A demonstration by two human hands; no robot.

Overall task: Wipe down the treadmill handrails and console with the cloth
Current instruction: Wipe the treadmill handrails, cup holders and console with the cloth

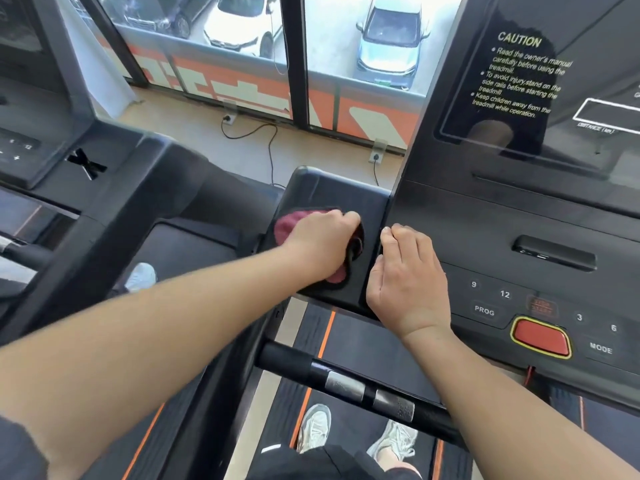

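Pressing the dark red cloth (287,226) down on the black side wing (332,192) of the console (485,220), I am gripping it with my left hand (322,244). My fingers are curling over the bunched fabric, and cloth is showing past the hand on its far left and under the wrist. The cloth may be lying in a shallow recess of the wing, but hand and fabric are covering that spot, so I cannot tell. The narrow slot (554,252) on the console face is holding something small and pale that I cannot make out.

My right hand (408,282) is resting just beside the left one, palm down on the seam between the wing and the main panel. Its fingers are loosely bent at the tips and are holding nothing. The red button (540,336) is sitting near my right wrist. The handrail (346,382), with its metal grip plates, is passing under both forearms, above the belt (363,341) where my shoes (315,427) are standing.
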